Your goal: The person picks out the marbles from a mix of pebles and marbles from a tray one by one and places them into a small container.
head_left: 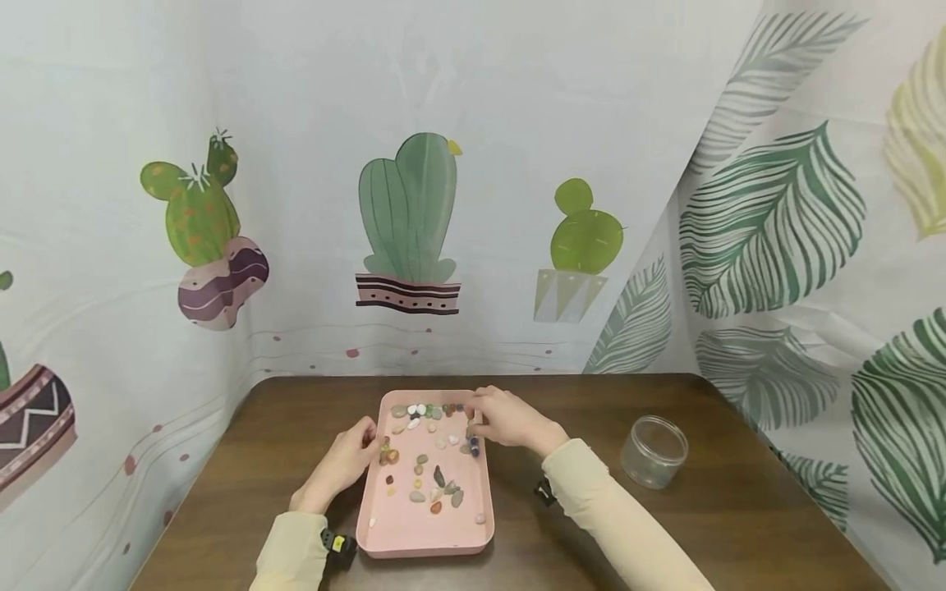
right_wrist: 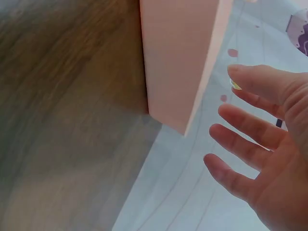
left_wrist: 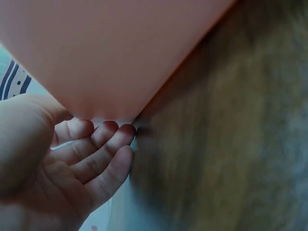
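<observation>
A shallow pink tray (head_left: 421, 538) lies on the table with many small polished stones (head_left: 439, 476) scattered in it. My left hand (head_left: 347, 460) grips the tray's left side. In the left wrist view its curled fingers (left_wrist: 103, 137) touch the outer wall, while the thumb passes over the rim and its tip is hidden. Above the tray's far right corner is my right hand (head_left: 508, 417). Its thumb and index finger pinch a small yellowish stone (right_wrist: 235, 85), seen only in part; the other fingers are spread.
To the right of the tray, a clear round plastic jar (head_left: 654, 451) stands without a lid on the dark wooden table (head_left: 562, 509). A cloth backdrop (head_left: 488, 345) printed with cacti and leaves hangs behind the table's far edge.
</observation>
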Motion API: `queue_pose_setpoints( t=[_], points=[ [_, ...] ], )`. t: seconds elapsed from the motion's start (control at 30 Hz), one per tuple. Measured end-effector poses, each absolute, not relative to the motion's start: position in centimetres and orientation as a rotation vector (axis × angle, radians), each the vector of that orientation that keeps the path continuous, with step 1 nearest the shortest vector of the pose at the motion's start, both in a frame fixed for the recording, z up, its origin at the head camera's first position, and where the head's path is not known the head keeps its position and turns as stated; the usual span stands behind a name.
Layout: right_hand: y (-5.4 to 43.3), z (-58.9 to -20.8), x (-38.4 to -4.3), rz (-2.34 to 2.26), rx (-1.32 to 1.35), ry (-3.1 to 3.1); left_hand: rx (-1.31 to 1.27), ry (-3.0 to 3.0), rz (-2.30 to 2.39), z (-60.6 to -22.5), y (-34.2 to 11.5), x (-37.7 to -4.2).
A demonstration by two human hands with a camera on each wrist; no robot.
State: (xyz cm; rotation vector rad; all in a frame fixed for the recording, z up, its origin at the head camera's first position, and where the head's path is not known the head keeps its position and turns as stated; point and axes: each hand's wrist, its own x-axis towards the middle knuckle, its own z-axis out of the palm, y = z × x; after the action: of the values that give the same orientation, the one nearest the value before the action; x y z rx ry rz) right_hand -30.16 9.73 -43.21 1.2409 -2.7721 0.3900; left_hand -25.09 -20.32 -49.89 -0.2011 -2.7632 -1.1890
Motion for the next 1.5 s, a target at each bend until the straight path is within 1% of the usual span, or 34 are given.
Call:
queue_pose_setpoints(
  t=[0.3,0.9,1.5],
  points=[
    [12.4,-42.7,-28.7,0.445,1.221,-2.677,-0.212,-2.766,-1.197,-50.0,-20.5,-25.2],
    [20.4,-42.2,-26.9,0.544,1.084,-2.483,-0.209,-2.768,-1.191,-50.2,-20.4,-25.3],
    [30.2,-40.6,-25.6,0.485,0.766,-2.444,-0.220,-2.770,-1.213,-50.4,-20.5,-25.6]
  ],
)
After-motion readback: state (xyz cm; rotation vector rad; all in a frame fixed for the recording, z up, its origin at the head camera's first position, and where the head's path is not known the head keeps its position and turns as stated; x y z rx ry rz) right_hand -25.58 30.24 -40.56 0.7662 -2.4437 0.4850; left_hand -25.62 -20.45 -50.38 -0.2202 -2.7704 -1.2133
